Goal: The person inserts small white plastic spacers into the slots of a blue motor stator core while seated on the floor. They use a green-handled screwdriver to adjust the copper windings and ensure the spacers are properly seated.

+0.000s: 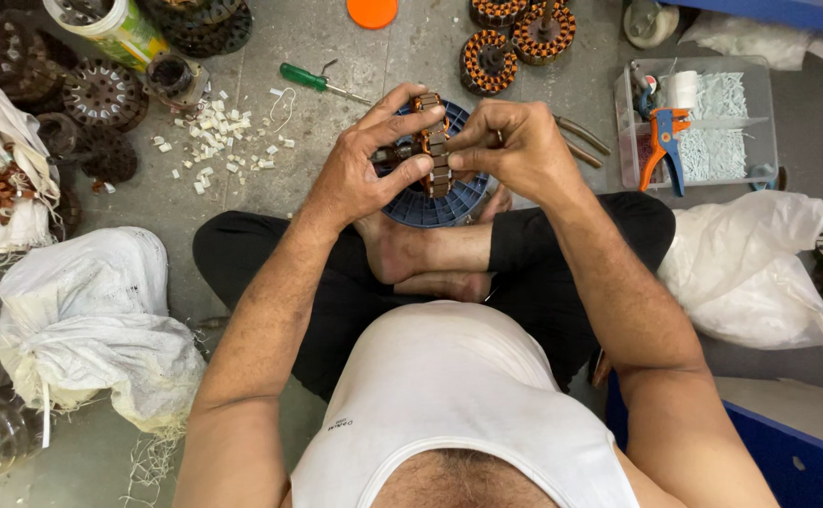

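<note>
I sit cross-legged on a grey floor and hold a round motor stator with copper windings point(433, 143) up on edge in front of me. My left hand point(369, 165) grips its left side, thumb and fingers wrapped around the rim and a dark shaft stub. My right hand point(515, 146) pinches the right side of the winding near the top. Beneath the stator, by my bare feet, lies a blue slotted disc point(435, 205).
A green-handled screwdriver point(322, 83) and scattered white bits point(218, 136) lie ahead left. Wound stators point(515, 42) sit ahead. A clear tray point(703, 122) with an orange-blue tool stands at right. White sacks point(101, 329) lie left, a white bag point(750, 268) right, and dark stator cores point(101, 94) far left.
</note>
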